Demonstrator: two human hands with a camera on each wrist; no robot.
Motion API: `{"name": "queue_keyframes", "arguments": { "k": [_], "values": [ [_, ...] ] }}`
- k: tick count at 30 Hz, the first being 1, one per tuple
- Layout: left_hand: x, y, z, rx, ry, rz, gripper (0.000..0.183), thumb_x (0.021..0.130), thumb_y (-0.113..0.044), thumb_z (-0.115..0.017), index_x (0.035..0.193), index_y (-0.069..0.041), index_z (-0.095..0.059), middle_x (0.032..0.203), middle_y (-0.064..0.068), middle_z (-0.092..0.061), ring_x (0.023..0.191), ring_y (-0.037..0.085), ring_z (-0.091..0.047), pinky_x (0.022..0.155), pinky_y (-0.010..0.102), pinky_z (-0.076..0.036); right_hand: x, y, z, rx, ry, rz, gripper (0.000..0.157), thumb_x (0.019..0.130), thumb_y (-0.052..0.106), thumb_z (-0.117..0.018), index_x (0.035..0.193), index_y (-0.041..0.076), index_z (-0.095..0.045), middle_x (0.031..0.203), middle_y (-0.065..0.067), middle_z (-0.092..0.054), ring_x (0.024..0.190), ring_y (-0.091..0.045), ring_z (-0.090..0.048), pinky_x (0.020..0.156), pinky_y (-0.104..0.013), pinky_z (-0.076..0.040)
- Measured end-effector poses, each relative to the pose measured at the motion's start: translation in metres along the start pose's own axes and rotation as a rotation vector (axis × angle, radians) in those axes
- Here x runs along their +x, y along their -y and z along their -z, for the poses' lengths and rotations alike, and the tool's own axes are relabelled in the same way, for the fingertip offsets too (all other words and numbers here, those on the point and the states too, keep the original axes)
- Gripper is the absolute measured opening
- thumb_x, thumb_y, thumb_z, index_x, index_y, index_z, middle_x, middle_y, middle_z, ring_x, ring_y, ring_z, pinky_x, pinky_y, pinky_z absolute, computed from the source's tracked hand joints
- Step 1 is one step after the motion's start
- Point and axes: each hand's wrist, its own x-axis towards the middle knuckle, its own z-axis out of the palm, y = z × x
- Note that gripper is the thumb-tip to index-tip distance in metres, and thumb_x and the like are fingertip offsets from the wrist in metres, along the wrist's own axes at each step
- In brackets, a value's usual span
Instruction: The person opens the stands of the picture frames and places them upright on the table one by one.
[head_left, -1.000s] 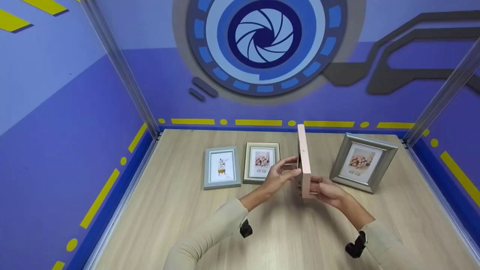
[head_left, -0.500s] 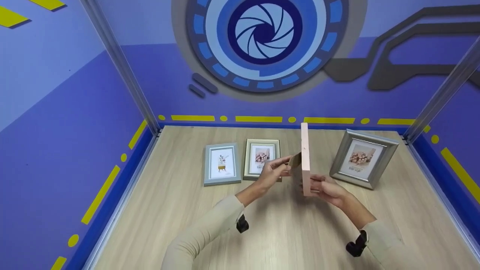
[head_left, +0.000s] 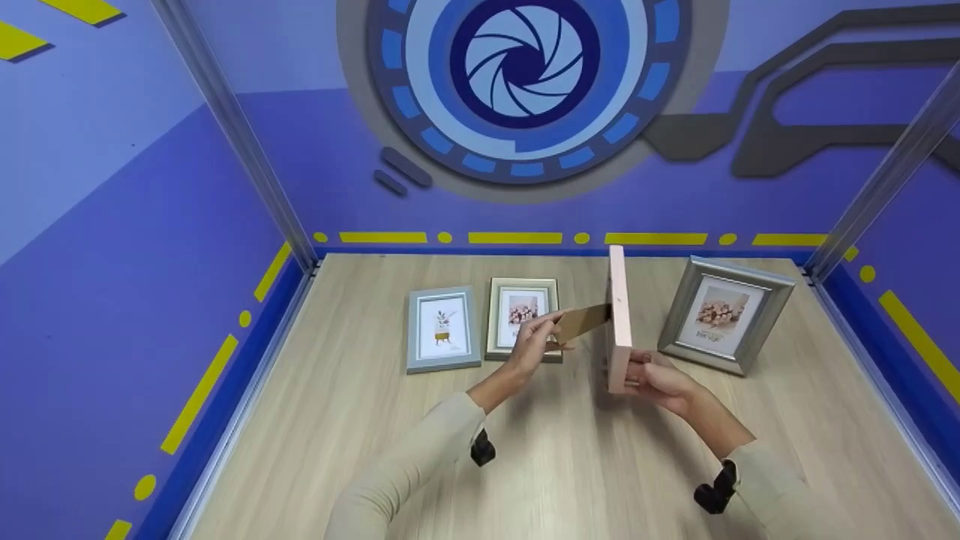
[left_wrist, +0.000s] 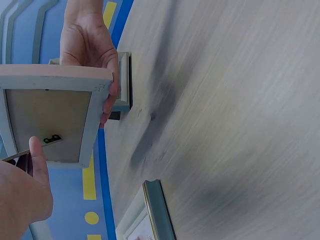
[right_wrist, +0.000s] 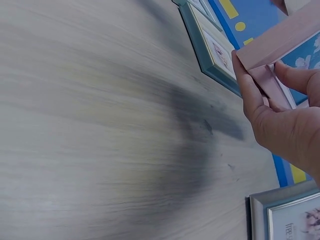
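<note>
A pink picture frame (head_left: 619, 319) is held upright, nearly edge-on to the head view, above the table. My right hand (head_left: 664, 384) grips its lower edge, fingers behind and thumb on the front in the right wrist view. From the frame's back sticks out a brown easel stand (head_left: 583, 322), swung away from the backing. My left hand (head_left: 529, 346) pinches that stand near its free end. The left wrist view shows the brown backing board (left_wrist: 47, 115) and a small dark hinge (left_wrist: 52, 139) where the stand joins it. The picture side shows only partly, with white flowers on blue.
A blue-grey picture frame (head_left: 413, 330) and a gold picture frame (head_left: 493, 319) stand to the left. A larger silver picture frame (head_left: 679, 322) stands tilted at the right. Blue panels enclose the wooden table (head_left: 337, 420) at the back and sides.
My left hand has moved left, drawing the stand out from the back of the pink frame. The pink frame has shifted slightly right and turned a little; my right hand keeps its hold.
</note>
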Motion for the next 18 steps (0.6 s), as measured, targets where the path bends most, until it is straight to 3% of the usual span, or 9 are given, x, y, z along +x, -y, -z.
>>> {"name": "queue_keyframes", "arguments": {
  "k": [5, 9, 11, 13, 16, 18],
  "values": [
    [0.007, 0.017, 0.005, 0.024, -0.013, 0.011, 0.044, 0.09, -0.002, -0.034, 0.129, 0.009, -0.052, 0.129, 0.025, -0.053, 0.111, 0.031, -0.055, 0.088, 0.054, -0.05, -0.002, -0.003, 0.004, 0.017, 0.067, 0.019, 0.032, 0.095, -0.01, -0.033, 0.121, 0.0, -0.048, 0.108, -0.007, -0.069, 0.103, -0.018, -0.064, 0.09, -0.037, -0.052],
    [0.007, 0.02, 0.004, 0.105, -0.024, -0.031, 0.043, 0.09, -0.001, -0.037, 0.129, 0.004, -0.054, 0.127, 0.021, -0.056, 0.106, 0.024, -0.055, 0.084, 0.045, -0.054, -0.002, -0.003, 0.003, -0.004, -0.002, 0.003, 0.033, 0.093, -0.01, -0.036, 0.125, -0.004, -0.04, 0.105, -0.006, -0.069, 0.1, -0.017, -0.065, 0.088, -0.037, -0.052],
    [0.007, 0.02, 0.002, 0.246, -0.045, -0.095, 0.043, 0.089, 0.001, -0.04, 0.128, 0.0, -0.057, 0.126, 0.016, -0.058, 0.107, 0.019, -0.054, 0.083, 0.036, -0.053, -0.002, -0.003, 0.001, -0.026, -0.077, -0.012, 0.036, 0.092, -0.009, -0.04, 0.127, -0.006, -0.035, 0.103, -0.005, -0.069, 0.097, -0.017, -0.065, 0.087, -0.037, -0.053],
    [0.006, 0.018, -0.001, 0.46, -0.073, -0.192, 0.043, 0.085, 0.003, -0.046, 0.125, -0.004, -0.061, 0.124, 0.011, -0.061, 0.11, 0.017, -0.054, 0.088, 0.03, -0.049, -0.001, -0.002, -0.001, -0.058, -0.155, -0.033, 0.037, 0.093, -0.005, -0.045, 0.127, -0.006, -0.034, 0.101, -0.002, -0.067, 0.094, -0.016, -0.065, 0.085, -0.037, -0.054],
    [0.005, 0.014, -0.007, 0.76, -0.116, -0.351, 0.039, 0.081, 0.001, -0.055, 0.117, -0.008, -0.067, 0.12, 0.005, -0.064, 0.114, 0.016, -0.053, 0.099, 0.031, -0.041, 0.001, 0.0, -0.004, -0.113, -0.244, -0.042, 0.043, 0.093, 0.002, -0.052, 0.13, -0.008, -0.032, 0.1, 0.0, -0.063, 0.091, -0.014, -0.063, 0.083, -0.036, -0.054],
    [0.005, 0.01, -0.012, 0.853, -0.117, -0.415, 0.032, 0.083, -0.004, -0.058, 0.113, -0.009, -0.069, 0.117, 0.004, -0.065, 0.114, 0.017, -0.053, 0.102, 0.035, -0.038, 0.002, 0.001, -0.005, -0.153, -0.282, -0.041, 0.049, 0.093, 0.005, -0.054, 0.133, -0.009, -0.029, 0.102, 0.0, -0.06, 0.092, -0.013, -0.062, 0.082, -0.036, -0.053]
  ]
}}
